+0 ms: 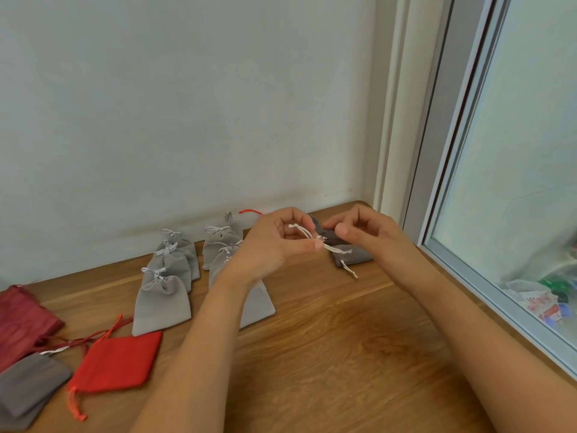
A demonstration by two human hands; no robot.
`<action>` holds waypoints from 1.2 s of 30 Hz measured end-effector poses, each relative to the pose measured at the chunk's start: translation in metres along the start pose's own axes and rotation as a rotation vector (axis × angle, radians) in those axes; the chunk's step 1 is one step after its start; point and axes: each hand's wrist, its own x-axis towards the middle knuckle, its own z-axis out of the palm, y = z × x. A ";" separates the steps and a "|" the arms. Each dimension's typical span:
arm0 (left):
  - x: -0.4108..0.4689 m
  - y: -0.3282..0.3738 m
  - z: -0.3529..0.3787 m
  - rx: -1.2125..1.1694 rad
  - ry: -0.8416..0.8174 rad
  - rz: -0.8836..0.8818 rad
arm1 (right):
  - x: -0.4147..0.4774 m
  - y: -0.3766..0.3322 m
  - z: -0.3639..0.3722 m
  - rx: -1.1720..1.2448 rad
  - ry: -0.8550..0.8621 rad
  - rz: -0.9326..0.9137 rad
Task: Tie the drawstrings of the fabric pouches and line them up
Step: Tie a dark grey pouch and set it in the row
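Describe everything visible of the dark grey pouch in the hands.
The dark grey pouch is small, of soft, velvety-looking cloth, with a pale drawstring at its mouth, no bow finished. It is tilted over the far right corner of the wooden table, near the window. The left hand pinches a loop of the drawstring; the right hand pinches the cloth by the mouth. One cord end dangles. Whether it touches the table is unclear.

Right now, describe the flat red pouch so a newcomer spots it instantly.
On the wooden table, look at the near-left area, in front of the rows of light grey pouches. The red pouch lies flat there, right of a dark grey pouch. Bright red fabric and a loose cord set it apart.
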 end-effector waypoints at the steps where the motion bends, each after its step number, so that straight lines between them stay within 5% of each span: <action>1: 0.000 0.001 0.001 0.007 0.006 0.013 | 0.001 0.000 0.001 0.034 -0.011 0.019; 17: 0.006 -0.017 0.015 0.157 0.203 0.037 | 0.005 0.004 -0.006 -0.167 -0.046 0.247; 26: 0.003 -0.023 0.021 0.668 0.054 0.037 | 0.005 0.011 0.000 -0.525 -0.070 0.243; 36: 0.004 -0.025 0.024 0.672 0.020 0.008 | 0.006 0.010 0.002 -0.569 -0.068 0.240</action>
